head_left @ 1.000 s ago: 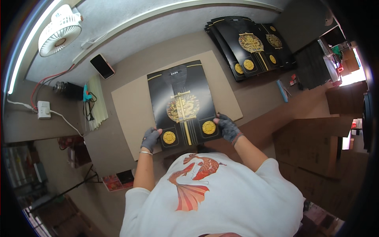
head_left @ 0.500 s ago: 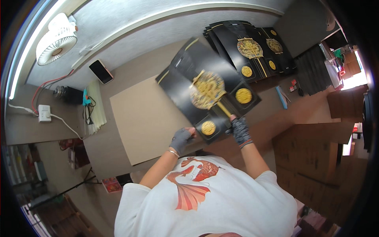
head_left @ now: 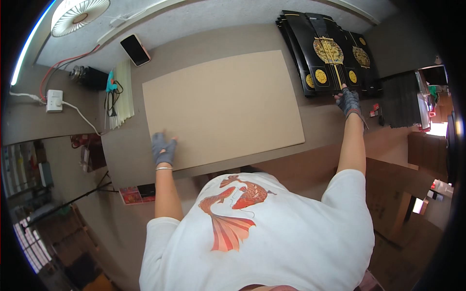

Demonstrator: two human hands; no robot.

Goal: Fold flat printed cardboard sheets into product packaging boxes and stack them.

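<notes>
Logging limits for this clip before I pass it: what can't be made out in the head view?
- Right hand: whether it grips or only touches the top black-and-gold sheet; the glove hides the fingertips.
- Stack of sheets: the count; edges overlap and are too small.
- Dark items at right: their kind; warped near the rim.
- Left hand: palm contact with the cardboard sheet is hidden.
</notes>
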